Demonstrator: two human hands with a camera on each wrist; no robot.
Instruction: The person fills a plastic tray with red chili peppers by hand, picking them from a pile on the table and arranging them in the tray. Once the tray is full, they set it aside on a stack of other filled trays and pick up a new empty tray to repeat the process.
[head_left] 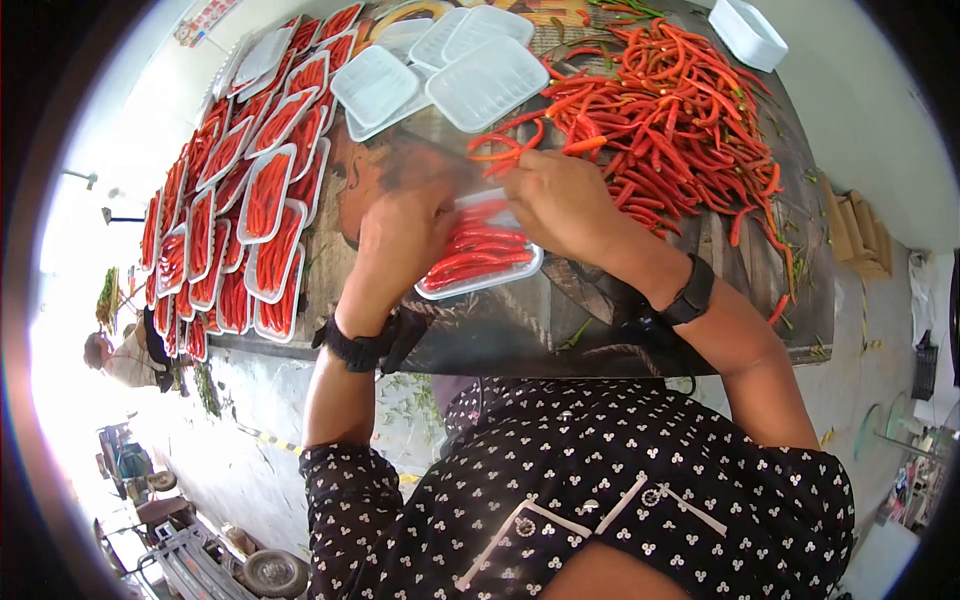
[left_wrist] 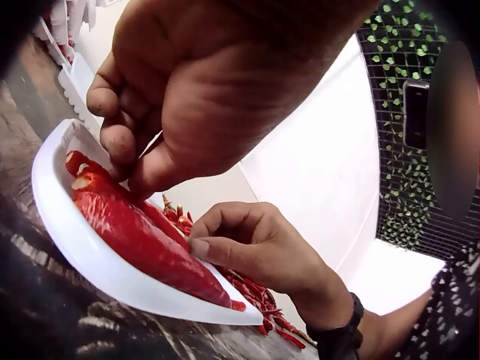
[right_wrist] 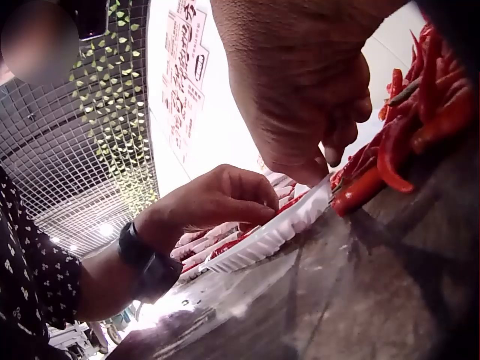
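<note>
Shirt (head_left: 580, 450) nearest, on tray's (head_left: 478, 289) near side. Left hand (head_left: 402, 228) and right hand (head_left: 562, 203) pinch a chili (head_left: 482, 212) at tray's far side. Low rim: uneven pressing could tip tray, roll chili out.

We get 3 dark-cornered views; the head view bows strongly toward its black rim (a fisheye look), and its left side burns out to white. A hazy smear softens the tabletop (head_left: 470, 345) near the left hand (head_left: 398, 235). In the left wrist view, we see a washed-out white wall (left_wrist: 319, 139) and glossy highlights on the chillies (left_wrist: 142, 236). The right wrist view darkens lower right.
</note>
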